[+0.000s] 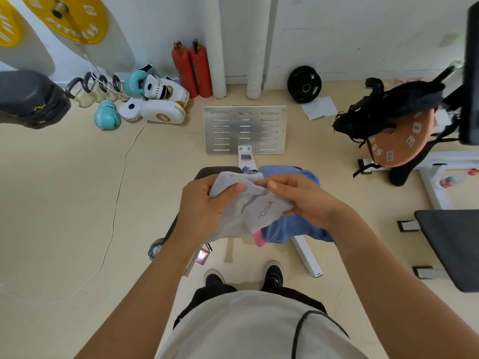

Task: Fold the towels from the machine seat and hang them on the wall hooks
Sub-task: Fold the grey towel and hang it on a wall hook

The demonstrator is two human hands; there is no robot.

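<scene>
Both hands hold the grey towel point(255, 207) printed "YOGA" above the machine seat point(207, 172). The left hand point(204, 206) and right hand point(302, 200) each pinch it with curled fingers. A blue towel point(293, 226) lies on the seat below.

Grey towel point(255, 203), centre, gripped by both hands: "YOGA" printed below swoosh-like logo. Yellow weight plate point(75, 18), far left on wall: "FITNESS", upside down. White boxing pad point(163, 112), far left on floor: brand lettering along edge, only partly legible. Orange weight plate point(404, 141), right: letters "ESS" and "DE" legible, rest hidden.
</scene>
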